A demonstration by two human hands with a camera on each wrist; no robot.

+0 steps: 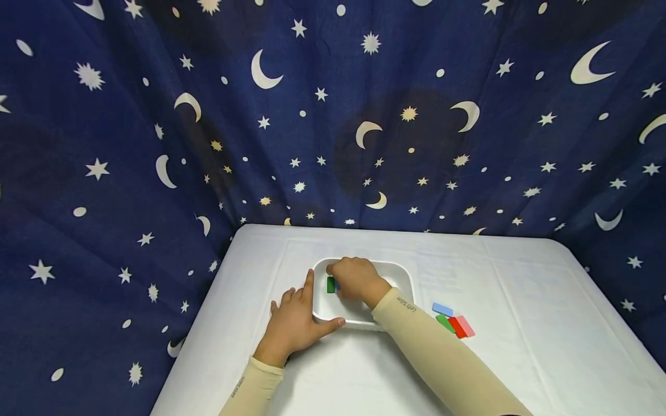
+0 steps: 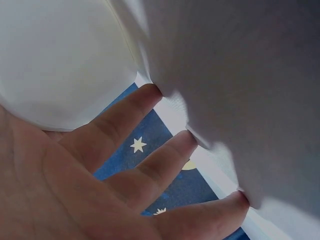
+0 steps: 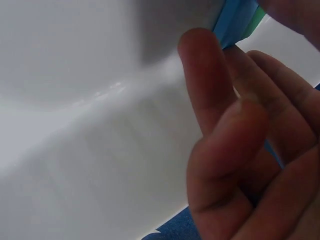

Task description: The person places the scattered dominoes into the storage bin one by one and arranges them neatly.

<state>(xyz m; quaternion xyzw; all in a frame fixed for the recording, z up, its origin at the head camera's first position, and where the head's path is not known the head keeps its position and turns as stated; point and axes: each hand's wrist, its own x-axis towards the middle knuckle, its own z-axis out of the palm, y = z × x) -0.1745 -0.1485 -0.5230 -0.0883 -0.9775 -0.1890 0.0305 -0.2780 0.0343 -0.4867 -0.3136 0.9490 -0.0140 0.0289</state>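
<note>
A white tray (image 1: 359, 325) with rounded corners sits on the table. My right hand (image 1: 356, 280) reaches into it, fingers bent, and holds a small blue block (image 3: 234, 22) at the fingertips. Right beside that, a green block (image 1: 330, 285) stands inside the tray, partly hidden by the blue one in the right wrist view. My left hand (image 1: 293, 323) lies spread along the tray's left side, thumb at the front edge and index finger by the left rim. In the left wrist view its other fingertips (image 2: 152, 90) touch the white cloth.
To the right of the tray, a blue piece (image 1: 443, 309), a green piece (image 1: 445, 323), a red piece (image 1: 458, 327) and a pink piece (image 1: 466, 326) lie close together. White cloth (image 1: 546, 346) covers the table; a dark blue star-and-moon curtain (image 1: 333, 138) hangs behind and at the sides.
</note>
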